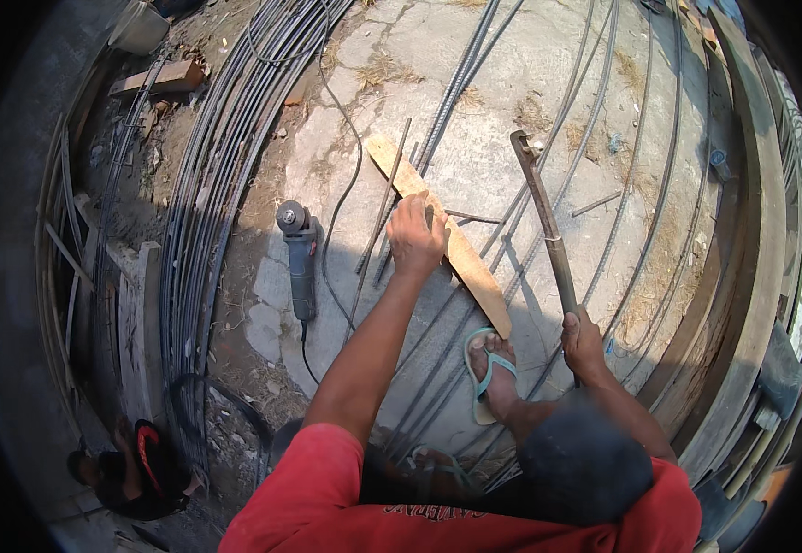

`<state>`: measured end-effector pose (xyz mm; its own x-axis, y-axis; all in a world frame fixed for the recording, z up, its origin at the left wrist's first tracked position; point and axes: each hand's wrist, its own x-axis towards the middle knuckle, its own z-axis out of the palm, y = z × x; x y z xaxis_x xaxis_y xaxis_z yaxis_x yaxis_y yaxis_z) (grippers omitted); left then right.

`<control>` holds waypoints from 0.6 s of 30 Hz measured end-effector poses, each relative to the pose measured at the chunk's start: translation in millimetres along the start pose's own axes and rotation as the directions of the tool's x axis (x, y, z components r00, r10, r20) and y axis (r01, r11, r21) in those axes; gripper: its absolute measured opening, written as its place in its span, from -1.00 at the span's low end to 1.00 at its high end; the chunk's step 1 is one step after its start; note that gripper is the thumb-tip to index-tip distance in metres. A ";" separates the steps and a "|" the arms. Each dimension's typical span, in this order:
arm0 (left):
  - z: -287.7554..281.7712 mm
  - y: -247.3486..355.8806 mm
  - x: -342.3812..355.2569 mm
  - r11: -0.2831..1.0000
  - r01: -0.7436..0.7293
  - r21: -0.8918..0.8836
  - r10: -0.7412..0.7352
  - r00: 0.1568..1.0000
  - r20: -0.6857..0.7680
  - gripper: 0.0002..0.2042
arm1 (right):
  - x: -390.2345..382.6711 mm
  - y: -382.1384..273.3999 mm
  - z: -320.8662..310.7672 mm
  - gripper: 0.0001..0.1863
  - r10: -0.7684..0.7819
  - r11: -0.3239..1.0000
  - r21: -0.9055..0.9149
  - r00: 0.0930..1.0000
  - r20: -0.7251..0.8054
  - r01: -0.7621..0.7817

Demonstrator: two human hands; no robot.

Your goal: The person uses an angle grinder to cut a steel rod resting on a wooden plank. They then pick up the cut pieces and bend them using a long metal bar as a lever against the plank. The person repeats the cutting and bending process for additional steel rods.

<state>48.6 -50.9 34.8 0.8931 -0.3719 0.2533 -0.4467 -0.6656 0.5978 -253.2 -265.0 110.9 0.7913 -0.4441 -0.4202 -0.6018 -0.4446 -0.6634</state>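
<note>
My left hand (pixel 417 237) is closed on top of a long, narrow wooden board (pixel 477 276) that lies slantwise on the concrete. A short dark piece shows at its fingertips; what the fingers grip is mostly hidden. Just right of that hand, a short steel rod (pixel 477 218) sticks out past the board. My right hand (pixel 585 346) is wrapped round the lower part of a long steel bending bar (pixel 546 217). The bar's notched, hooked head points away from me, above the ground. My sandalled foot (pixel 495 369) is at the board's near end.
A grey angle grinder (pixel 301 267) with a trailing cord lies left of the board. Long rebars (pixel 226 138) are bundled at the left, and more rods (pixel 668 157) run along the right. Timber planks (pixel 753 212) line the right side. Another person (pixel 134 470) is at lower left.
</note>
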 end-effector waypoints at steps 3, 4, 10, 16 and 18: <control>1.0 0.3 -3.0 1.000 0.005 0.008 -0.005 1.000 0.008 -0.48 | -8.2 24.2 24.9 -0.42 0.092 0.963 -0.258 0.995 0.036 -0.080; 4.9 -1.4 -4.3 1.000 0.013 0.005 -0.013 1.000 0.001 -0.49 | -1.5 39.9 33.5 -0.40 0.141 0.912 -0.404 0.977 0.157 -0.067; 7.3 -1.6 2.7 0.997 -0.058 0.042 0.058 0.998 -0.005 -0.50 | 16.3 37.1 27.4 -0.39 0.104 0.927 -0.375 0.968 0.228 -0.011; 16.7 -6.8 8.7 0.979 -0.166 0.116 0.151 0.980 0.128 -0.63 | -7.9 58.1 34.2 -0.53 0.172 0.985 -0.041 0.981 0.087 -0.169; 23.5 1.4 20.1 0.940 -0.284 0.190 0.225 0.933 0.282 -0.66 | -10.7 62.3 35.6 -0.58 0.167 0.983 -0.058 0.980 -0.104 -0.174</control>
<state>64.7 -74.5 22.8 0.7174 -0.6788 0.1565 -0.6836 -0.6427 0.3459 -295.3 -260.3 52.1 0.6640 -0.5906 -0.4585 -0.7354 -0.4052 -0.5431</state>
